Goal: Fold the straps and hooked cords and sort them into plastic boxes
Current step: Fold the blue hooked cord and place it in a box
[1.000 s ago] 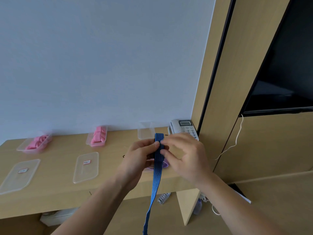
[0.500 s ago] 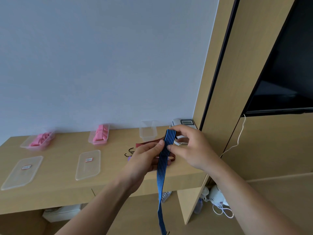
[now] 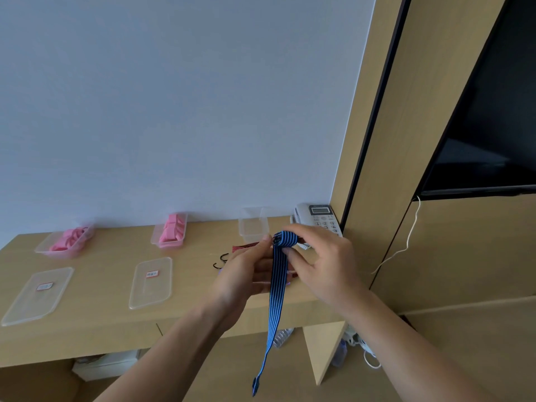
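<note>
A blue-and-black striped cord (image 3: 278, 291) hangs from my hands over the desk's front edge, its top end rolled into a small coil. My left hand (image 3: 246, 274) pinches the cord just below the coil. My right hand (image 3: 322, 262) grips the coil from the right, fingers curled round it. A red striped cord (image 3: 245, 246) with black hooks (image 3: 220, 262) lies on the desk behind my left hand, partly hidden. An empty clear box (image 3: 253, 226) stands at the back. Two boxes hold pink straps, one at the far left (image 3: 68, 239) and one in the middle (image 3: 171, 230).
Two clear lids with labels lie on the wooden desk (image 3: 95, 323), a left lid (image 3: 36, 294) and a middle lid (image 3: 151, 281). A white telephone (image 3: 317, 217) stands at the desk's right end by a wooden panel. A dark screen (image 3: 493, 126) hangs at right.
The cord's top end has gone from a flat strip to a rolled coil, and the hanging tail has become shorter. Both hands have shifted slightly right and up.
</note>
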Demonstrator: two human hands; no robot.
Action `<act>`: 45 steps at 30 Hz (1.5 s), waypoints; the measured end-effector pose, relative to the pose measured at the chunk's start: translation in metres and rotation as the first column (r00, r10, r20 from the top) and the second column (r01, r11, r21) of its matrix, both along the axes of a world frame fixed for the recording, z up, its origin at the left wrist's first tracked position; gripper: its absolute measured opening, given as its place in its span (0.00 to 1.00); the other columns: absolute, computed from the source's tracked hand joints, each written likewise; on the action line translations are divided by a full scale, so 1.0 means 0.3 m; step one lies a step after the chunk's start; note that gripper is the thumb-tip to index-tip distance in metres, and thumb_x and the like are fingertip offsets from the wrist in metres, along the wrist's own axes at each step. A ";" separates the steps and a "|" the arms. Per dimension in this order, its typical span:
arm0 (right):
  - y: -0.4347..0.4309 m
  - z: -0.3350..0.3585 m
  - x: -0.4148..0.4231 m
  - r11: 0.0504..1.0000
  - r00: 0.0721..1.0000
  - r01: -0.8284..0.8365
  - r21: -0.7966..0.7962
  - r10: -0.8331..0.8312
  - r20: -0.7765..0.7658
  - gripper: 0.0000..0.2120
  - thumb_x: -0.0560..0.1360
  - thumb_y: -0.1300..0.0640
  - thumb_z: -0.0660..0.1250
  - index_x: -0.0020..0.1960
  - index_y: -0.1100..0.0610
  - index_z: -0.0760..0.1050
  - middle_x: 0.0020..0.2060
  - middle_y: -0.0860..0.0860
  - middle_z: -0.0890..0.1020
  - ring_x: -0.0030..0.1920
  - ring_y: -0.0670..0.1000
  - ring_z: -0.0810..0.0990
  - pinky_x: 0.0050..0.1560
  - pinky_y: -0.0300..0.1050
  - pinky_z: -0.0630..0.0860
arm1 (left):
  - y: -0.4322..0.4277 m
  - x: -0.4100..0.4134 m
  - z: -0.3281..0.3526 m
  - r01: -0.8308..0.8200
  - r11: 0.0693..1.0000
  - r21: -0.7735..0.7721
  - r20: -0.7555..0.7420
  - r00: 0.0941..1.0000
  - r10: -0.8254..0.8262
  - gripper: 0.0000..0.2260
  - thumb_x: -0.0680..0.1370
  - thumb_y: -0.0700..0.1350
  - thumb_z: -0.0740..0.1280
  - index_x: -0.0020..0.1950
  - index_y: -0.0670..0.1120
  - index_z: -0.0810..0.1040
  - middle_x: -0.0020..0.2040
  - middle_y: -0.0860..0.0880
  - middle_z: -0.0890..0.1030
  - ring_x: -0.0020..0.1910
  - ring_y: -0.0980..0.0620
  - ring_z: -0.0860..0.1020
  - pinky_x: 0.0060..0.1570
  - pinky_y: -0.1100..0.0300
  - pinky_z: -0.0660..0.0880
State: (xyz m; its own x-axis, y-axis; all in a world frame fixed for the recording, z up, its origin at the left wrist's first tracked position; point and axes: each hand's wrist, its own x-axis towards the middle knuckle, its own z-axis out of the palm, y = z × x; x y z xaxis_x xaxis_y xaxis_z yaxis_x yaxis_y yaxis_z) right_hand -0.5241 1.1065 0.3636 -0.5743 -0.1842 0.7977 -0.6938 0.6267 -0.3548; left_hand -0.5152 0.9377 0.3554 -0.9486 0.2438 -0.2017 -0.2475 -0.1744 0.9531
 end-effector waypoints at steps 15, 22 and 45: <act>-0.031 -0.086 0.031 0.995 0.986 0.008 0.102 0.009 -0.164 0.13 0.73 0.54 0.76 0.55 0.58 0.85 0.57 0.49 0.84 0.53 0.53 0.79 0.57 0.44 0.76 | -0.022 -0.011 0.025 0.011 1.000 0.002 -0.115 0.993 -0.011 0.13 0.82 0.51 0.66 0.50 0.46 0.87 0.38 0.48 0.84 0.37 0.50 0.84 0.33 0.62 0.76; -0.023 -0.041 0.034 0.997 0.995 -0.081 -0.009 0.080 -0.056 0.05 0.72 0.56 0.75 0.47 0.55 0.86 0.50 0.46 0.86 0.50 0.48 0.82 0.52 0.45 0.78 | -0.032 -0.014 0.006 -0.018 1.000 -0.015 -0.142 0.990 0.016 0.11 0.84 0.46 0.64 0.53 0.45 0.86 0.43 0.44 0.86 0.40 0.47 0.85 0.37 0.59 0.80; 0.006 0.076 -0.050 0.984 0.856 0.064 -0.169 0.033 0.517 0.09 0.77 0.61 0.70 0.56 0.54 0.81 0.47 0.44 0.84 0.49 0.43 0.82 0.53 0.42 0.79 | -0.007 -0.019 -0.049 0.100 0.984 -0.146 -0.039 0.993 -0.107 0.18 0.77 0.64 0.66 0.50 0.53 0.88 0.51 0.43 0.88 0.51 0.42 0.87 0.54 0.50 0.82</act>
